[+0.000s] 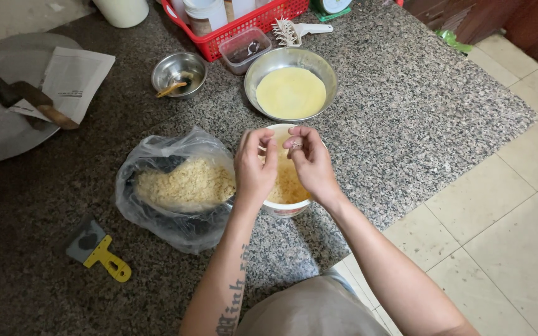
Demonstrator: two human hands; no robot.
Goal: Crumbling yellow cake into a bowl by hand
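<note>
Over the white bowl (283, 208), the left hand (254, 169) and right hand (310, 163) are pinching something small I can't identify, so bits are falling inside.

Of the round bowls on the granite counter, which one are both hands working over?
The white bowl of yellow crumbs, nearest the person; both the left hand and right hand hover above it. The two steel bowls sit farther back, untouched.
</note>
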